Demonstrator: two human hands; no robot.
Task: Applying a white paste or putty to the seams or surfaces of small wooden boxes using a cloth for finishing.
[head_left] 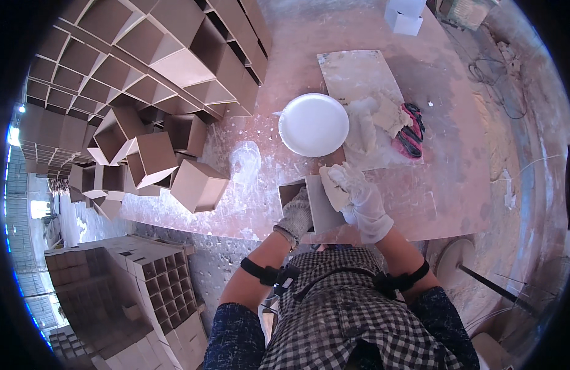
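A brown cardboard box (325, 206) is tilted at the near edge of the table, its open side facing left. My left hand (297, 216), in a grey knit glove, reaches into that opening and holds the box; its fingertips are hidden inside. In a whitish glove, my right hand (359, 197) is closed on a crumpled beige cloth (334, 187), which lies against the box's right side and upper edge. Just beyond the hands stands a round white basin (314, 125); whether its white surface is liquid I cannot tell.
A pale board (362, 71) carries crumpled cloths (371, 120) and a pink-and-black glove-like item (411, 131). Loose open boxes (199, 185) lie at left before a tall stack of boxes (168, 49). More boxes (168, 277) stand below the table (285, 49). A white container (405, 17) sits far back.
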